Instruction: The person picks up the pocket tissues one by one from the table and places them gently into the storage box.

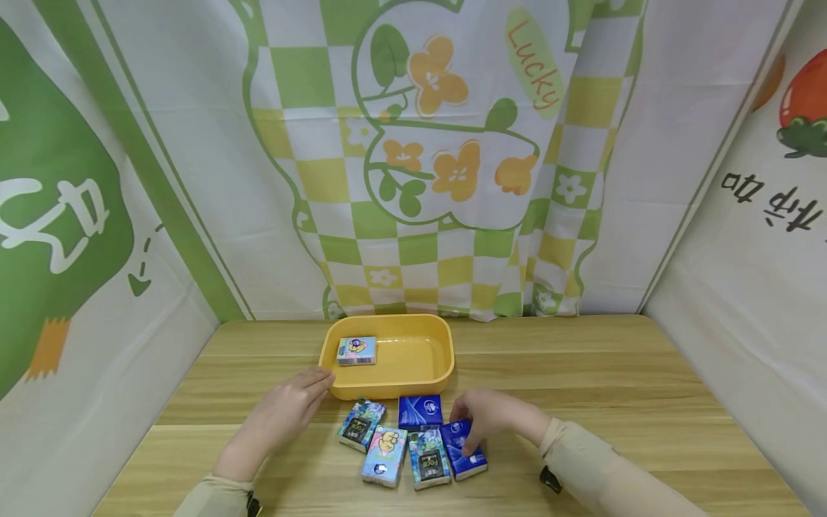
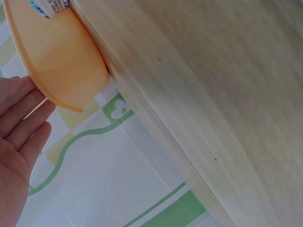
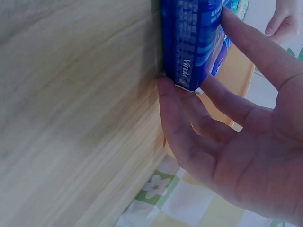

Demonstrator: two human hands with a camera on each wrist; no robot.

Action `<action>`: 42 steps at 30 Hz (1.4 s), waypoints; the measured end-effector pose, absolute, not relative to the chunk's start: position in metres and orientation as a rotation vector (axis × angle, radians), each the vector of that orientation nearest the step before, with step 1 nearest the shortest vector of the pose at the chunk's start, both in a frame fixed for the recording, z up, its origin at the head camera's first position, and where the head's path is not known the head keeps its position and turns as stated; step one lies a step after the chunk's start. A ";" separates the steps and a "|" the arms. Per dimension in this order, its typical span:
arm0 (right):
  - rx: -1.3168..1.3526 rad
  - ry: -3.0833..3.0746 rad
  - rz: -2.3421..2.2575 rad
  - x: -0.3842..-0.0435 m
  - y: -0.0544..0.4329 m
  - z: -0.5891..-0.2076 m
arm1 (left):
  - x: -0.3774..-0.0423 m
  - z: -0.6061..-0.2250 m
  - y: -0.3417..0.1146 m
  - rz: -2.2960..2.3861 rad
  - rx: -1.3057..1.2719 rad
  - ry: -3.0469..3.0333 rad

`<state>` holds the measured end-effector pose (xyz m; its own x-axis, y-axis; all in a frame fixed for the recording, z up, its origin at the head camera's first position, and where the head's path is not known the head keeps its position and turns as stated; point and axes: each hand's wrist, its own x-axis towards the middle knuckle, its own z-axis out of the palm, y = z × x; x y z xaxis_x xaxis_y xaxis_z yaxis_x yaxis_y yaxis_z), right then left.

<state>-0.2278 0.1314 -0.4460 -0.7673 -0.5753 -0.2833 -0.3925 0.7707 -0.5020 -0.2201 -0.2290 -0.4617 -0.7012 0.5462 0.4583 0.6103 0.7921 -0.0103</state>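
My right hand [image 1: 496, 414] curls round a dark blue Vinda tissue pack [image 3: 189, 42], with the thumb on its broad face and fingertips at its end; the pack lies at the right of a small group on the table. My left hand [image 1: 288, 408] touches the left front corner of a yellow plastic tray [image 1: 388, 391] with nearly straight fingers. Inside the tray, at the left, lies a light blue cartoon tissue pack [image 1: 357, 350]. Below the tray are another dark blue pack [image 1: 420, 411], two patterned packs with black labels [image 1: 362, 424] and a light blue cartoon pack [image 1: 385, 456].
The wooden table [image 1: 581, 373] ends at the back against a hanging green-and-yellow checked cloth [image 1: 420, 251]. Printed cloth walls [image 1: 743, 287] stand at both sides. The tray sits close to the table's back edge.
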 end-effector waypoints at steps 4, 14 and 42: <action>-0.682 2.556 -0.524 -0.227 0.128 -0.444 | -0.219 -0.462 -0.229 -0.199 -0.871 -2.518; -0.603 2.531 -0.495 -0.227 0.121 -0.440 | -0.218 -0.460 -0.229 -0.202 -0.862 -2.562; -0.652 2.461 -0.484 -0.230 0.128 -0.442 | -0.218 -0.461 -0.229 -0.207 -0.851 -2.586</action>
<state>-0.2301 0.1280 -0.4419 -0.7350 -0.5403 -0.4096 -0.3448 0.8180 -0.4604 -0.2181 -0.2289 -0.4606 -0.7303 0.5356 0.4240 0.5962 0.8028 0.0127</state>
